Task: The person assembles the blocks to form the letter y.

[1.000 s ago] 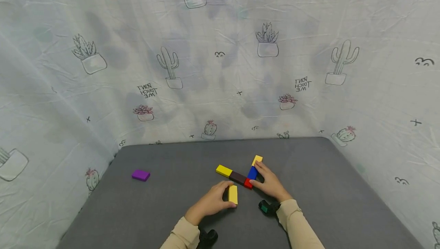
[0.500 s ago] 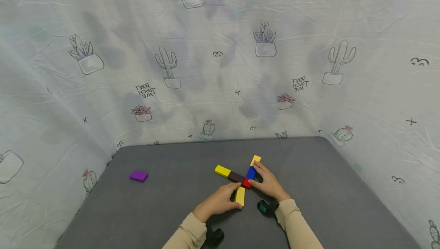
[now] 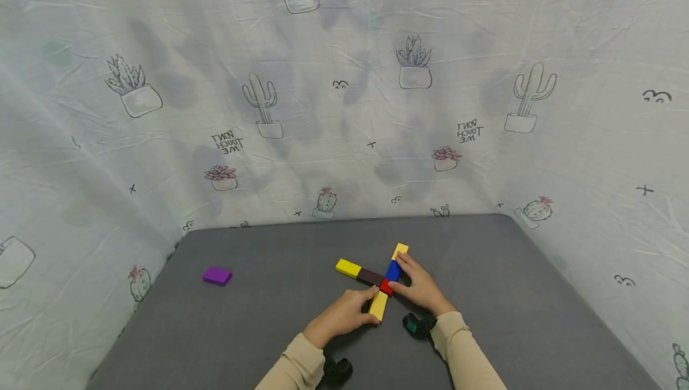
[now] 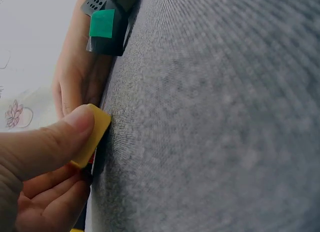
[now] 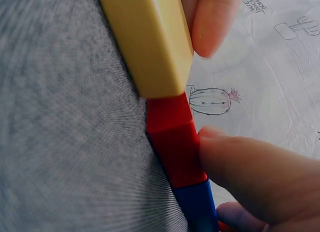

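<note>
My left hand [image 3: 344, 312] pinches a pale yellow block [image 3: 378, 307] between thumb and fingers. In the right wrist view, that block's end meets a red block [image 5: 175, 147]. The red block joins a blue block [image 3: 393, 271], and another pale yellow block [image 3: 401, 249] continues that row at the far end. A dark brown block [image 3: 369, 277] and a bright yellow block [image 3: 348, 268] run off to the left from the red one. With its thumb on the red block and its fingertips near the blue and far pale yellow blocks, my right hand [image 3: 422, 288] rests on the row.
A purple block [image 3: 218, 276] lies apart on the left of the dark grey tabletop [image 3: 258, 324]. Black cameras [image 3: 417, 325] are strapped at both wrists. A cloth [image 3: 344, 157] printed with cactus drawings hangs behind and at the sides.
My left hand has moved right with the pale yellow block, bringing it against the red block. It then turned slightly into line with the blue row. My right hand has stayed in place.
</note>
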Tool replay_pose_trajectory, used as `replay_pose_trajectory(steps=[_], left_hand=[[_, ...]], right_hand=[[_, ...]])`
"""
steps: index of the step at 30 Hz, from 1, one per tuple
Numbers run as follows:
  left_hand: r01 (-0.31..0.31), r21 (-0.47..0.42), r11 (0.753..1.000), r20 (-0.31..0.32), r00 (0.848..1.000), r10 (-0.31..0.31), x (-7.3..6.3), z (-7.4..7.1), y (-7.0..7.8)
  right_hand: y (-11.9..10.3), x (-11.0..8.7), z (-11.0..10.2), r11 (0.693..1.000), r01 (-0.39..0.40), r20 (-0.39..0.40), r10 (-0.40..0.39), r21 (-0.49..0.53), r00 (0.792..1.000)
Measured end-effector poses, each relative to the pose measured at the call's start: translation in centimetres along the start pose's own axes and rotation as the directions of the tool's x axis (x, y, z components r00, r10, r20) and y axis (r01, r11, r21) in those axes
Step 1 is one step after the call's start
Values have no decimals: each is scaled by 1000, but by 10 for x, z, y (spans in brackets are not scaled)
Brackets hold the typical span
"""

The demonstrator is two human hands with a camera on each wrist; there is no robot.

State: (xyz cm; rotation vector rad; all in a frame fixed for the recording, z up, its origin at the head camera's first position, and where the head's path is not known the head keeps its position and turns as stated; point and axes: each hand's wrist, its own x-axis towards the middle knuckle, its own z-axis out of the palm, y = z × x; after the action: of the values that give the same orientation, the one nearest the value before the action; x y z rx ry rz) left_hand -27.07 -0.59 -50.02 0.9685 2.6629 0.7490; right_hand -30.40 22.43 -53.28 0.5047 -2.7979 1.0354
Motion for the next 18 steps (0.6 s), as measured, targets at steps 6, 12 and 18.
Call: replay_pose_trajectory(steps=[6, 12, 18], left_hand=[[-31, -28, 999, -31, 999, 30, 2, 2, -3], [-28, -46, 999, -44, 999, 26, 5, 2, -3], [14, -59, 998, -54, 998, -17, 6, 4, -2]], right_hand=[[0, 0, 0, 1000, -3, 13, 3, 14, 1000], [1, 1, -1, 1000, 6, 6, -6, 14, 1000], [2, 2, -1, 1000, 2, 23, -1, -5, 1000]])
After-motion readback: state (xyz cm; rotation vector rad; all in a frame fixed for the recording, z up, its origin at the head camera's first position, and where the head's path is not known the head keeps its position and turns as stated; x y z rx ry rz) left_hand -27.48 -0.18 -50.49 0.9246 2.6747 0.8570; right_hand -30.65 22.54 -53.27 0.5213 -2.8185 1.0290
